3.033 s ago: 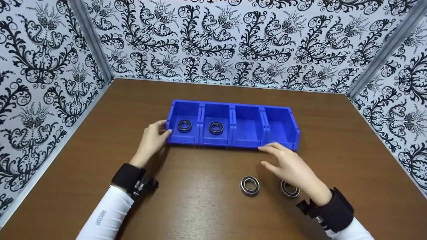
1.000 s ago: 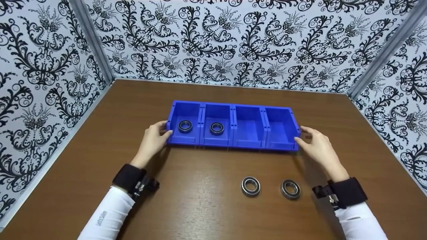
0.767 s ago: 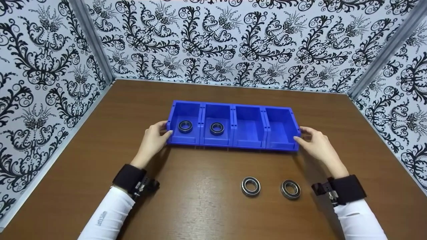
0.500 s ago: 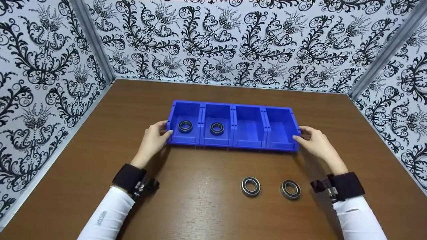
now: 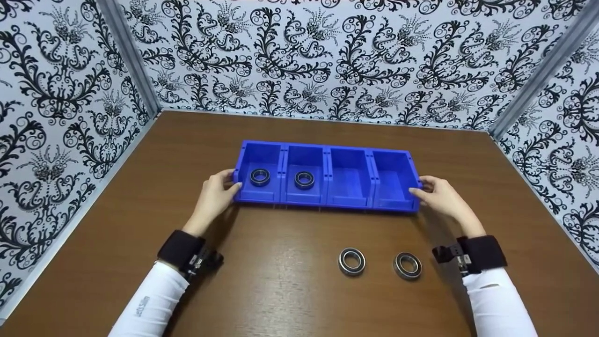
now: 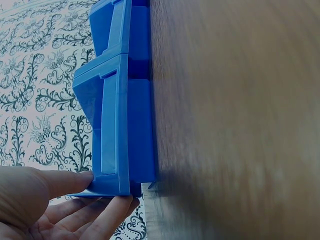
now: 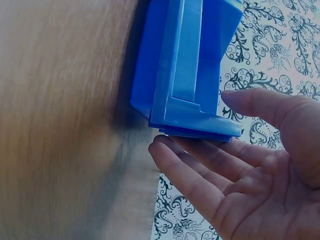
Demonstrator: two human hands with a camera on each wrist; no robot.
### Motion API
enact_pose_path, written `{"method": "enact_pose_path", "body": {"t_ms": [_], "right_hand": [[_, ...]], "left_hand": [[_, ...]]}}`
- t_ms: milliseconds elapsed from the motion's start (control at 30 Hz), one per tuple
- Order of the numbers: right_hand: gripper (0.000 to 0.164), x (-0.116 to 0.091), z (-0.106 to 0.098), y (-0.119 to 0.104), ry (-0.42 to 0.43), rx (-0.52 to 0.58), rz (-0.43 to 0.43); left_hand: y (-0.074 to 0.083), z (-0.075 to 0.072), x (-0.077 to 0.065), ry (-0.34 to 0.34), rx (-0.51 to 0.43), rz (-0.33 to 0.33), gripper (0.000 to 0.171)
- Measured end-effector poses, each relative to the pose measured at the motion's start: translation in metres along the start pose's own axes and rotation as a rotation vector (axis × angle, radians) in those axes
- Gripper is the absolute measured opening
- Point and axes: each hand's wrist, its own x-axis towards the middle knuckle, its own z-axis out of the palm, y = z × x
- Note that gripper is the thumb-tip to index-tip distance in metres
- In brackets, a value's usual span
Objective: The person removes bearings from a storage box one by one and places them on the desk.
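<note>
A blue four-compartment storage bin (image 5: 326, 175) sits on the wooden table. One ball bearing (image 5: 259, 177) lies flat in its leftmost compartment and a second bearing (image 5: 304, 180) in the compartment beside that. My left hand (image 5: 215, 194) grips the bin's left end wall, thumb inside and fingers outside, as the left wrist view shows. At the right end is my right hand (image 5: 444, 199), its fairly straight fingers against the outer wall. Its thumb (image 7: 255, 105) reaches over the inner side, with a gap to the wall in the right wrist view. The two right compartments hold nothing.
Two more bearings lie on the table (image 5: 271, 281) in front of the bin: a left one (image 5: 351, 261) and a right one (image 5: 407, 266), nearer my right forearm. Patterned wall panels (image 5: 299, 61) enclose the table at the back and sides.
My right hand has moved from above the bin's front right edge to its right end, and its thumb has shifted slightly inward. The left hand, bin and bearings stay put.
</note>
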Motion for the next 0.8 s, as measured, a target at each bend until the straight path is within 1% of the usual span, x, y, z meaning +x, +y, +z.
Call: {"method": "enact_pose_path", "body": {"t_ms": [233, 467, 700, 800], "right_hand": [[0.057, 0.005, 0.001, 0.002, -0.016, 0.021, 0.021], [0.055, 0.009, 0.003, 0.003, -0.035, 0.074, -0.002], [0.054, 0.013, 0.005, 0.007, -0.046, 0.057, -0.025], [0.054, 0.016, 0.005, 0.009, -0.046, 0.066, -0.022]], "left_hand": [[0.0, 0.0, -0.001, -0.002, 0.014, 0.003, 0.045], [-0.002, 0.001, 0.001, -0.003, 0.013, 0.0, 0.045], [-0.002, 0.001, 0.002, 0.0, 0.003, -0.003, 0.045], [-0.002, 0.0, 0.002, -0.002, 0.002, -0.009, 0.046]]}}
